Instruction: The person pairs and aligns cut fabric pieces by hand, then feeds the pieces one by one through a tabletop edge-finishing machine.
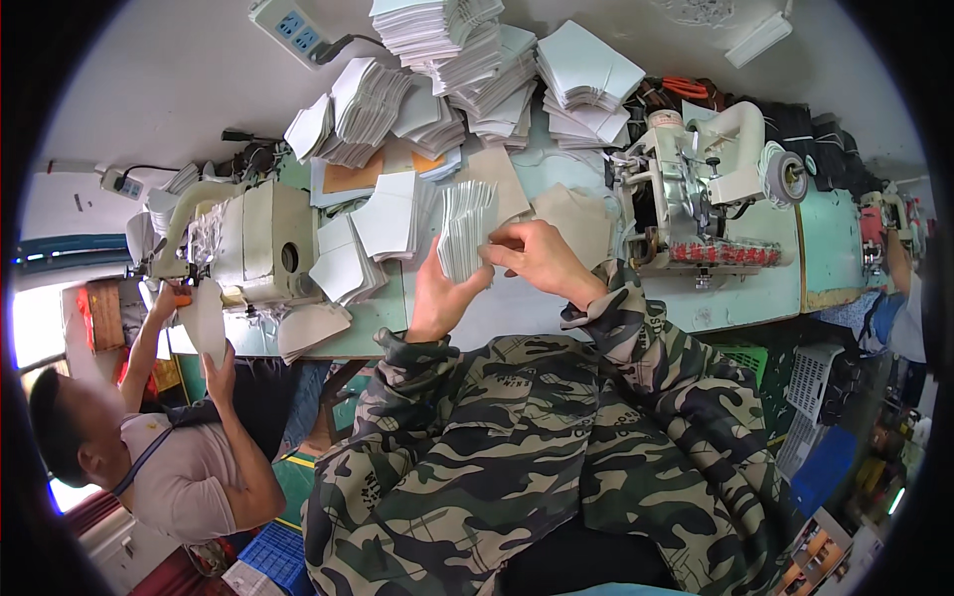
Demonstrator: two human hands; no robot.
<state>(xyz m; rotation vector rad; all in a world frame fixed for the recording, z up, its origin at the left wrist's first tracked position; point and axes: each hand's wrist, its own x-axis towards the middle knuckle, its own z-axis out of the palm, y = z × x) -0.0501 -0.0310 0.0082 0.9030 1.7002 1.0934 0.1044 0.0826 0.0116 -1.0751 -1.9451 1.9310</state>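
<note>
White, paper-like pieces make up the bundle [465,230] held up in front of the camouflage jacket [517,417], over the near middle of the bench [740,310]. The left hand [442,298] has its grip closed around the bundle's lower part, thumb laid across the near end. The right hand [545,260] brings bent fingertips to the right edge; whether its grip pinches any pieces or only touches them, I cannot tell. Judging by how things lie, handling of this bundle is partway: it is gathered in the hand, its layers somewhat spread, and not yet set down. Near it on the left lie a white stack [386,217] and a lower stack [343,260], while more piles [368,99] stand toward the back, none touched by these hands; whether they are finished or waiting does not show. The bundle's long axis runs roughly away from the wearer, near upright in the view, the far end leaning slightly right. Its layered edges face up toward the camera, their lines running mostly lengthwise, and the narrower near end points back toward the wearer, between the left thumb and palm.
</note>
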